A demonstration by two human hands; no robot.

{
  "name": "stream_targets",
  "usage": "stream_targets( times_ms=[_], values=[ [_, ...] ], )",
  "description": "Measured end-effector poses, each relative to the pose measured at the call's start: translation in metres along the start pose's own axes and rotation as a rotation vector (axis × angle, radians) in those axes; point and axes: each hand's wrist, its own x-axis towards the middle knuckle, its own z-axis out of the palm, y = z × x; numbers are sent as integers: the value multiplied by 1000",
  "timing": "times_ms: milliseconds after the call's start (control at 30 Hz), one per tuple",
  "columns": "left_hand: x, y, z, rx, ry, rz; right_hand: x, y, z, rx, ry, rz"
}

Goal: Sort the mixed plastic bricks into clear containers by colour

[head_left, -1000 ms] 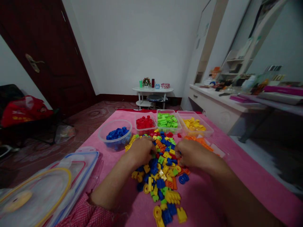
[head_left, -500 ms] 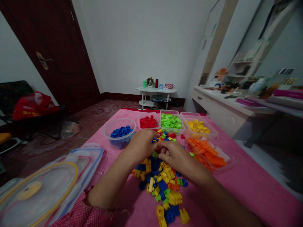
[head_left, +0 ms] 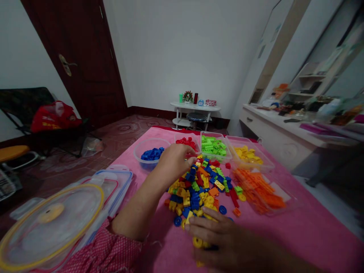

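Observation:
A mixed heap of toy building bricks (head_left: 196, 197) in blue, yellow, green, red and orange lies on a pink cloth. My left hand (head_left: 176, 161) hovers at the heap's far left edge, just in front of the red brick tub (head_left: 196, 152). Its fingers are curved, thumb and fingertip apart, and no brick shows between them. Over the near end of the heap, my right hand (head_left: 218, 233) is spread palm down, slightly blurred. Those fingers lie across yellow bricks (head_left: 198, 242) and partly hide them.
Behind the heap stand a round tub of blue bricks (head_left: 152, 154), a green brick tub (head_left: 214, 146) and a yellow brick tub (head_left: 249, 154). An orange brick tub (head_left: 258, 191) is at right. Clear lids (head_left: 76, 206) are stacked at left. A white dresser (head_left: 281, 131) stands further right.
My hands have parted. The right hand has moved from the middle of the heap toward me and spread out, while the left stays near the red tub. The view has shifted slightly left.

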Motion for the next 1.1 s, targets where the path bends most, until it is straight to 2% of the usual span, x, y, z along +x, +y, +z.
stream_targets(
  times_ms=[67, 200, 267, 367, 433, 500, 600, 700, 833, 967, 1100],
  values=[
    [-1, -2, 1, 17, -15, 1, 8, 9, 10, -49, 71, 96],
    [-1, -11, 4, 73, -52, -43, 23, 26, 25, -101, 302, 255],
    [0, -17, 9, 102, -79, -40, 30, 36, 24, -78, 397, 357],
    [2, -23, 21, 125, -79, -37, 37, 56, 16, -73, 485, 587],
    [4, -26, 33, 132, -57, -32, 39, 73, 12, -119, 511, 758],
    [4, -27, 46, 141, -52, -31, 39, 90, 11, -161, 486, 901],
    [4, -29, 63, 176, -65, -70, 37, 108, 16, -169, 423, 1039],
    [2, -30, 74, 221, -50, -68, 37, 117, 24, -158, 369, 1099],
    [1, -28, 76, 263, -95, -13, 36, 111, 28, -122, 331, 1085],
    [0, -27, 63, 261, -186, 1, 33, 92, 21, -51, 312, 1018],
    [2, -30, 48, 133, -293, 25, 32, 83, 2, -1, 270, 1012]
  ],
)
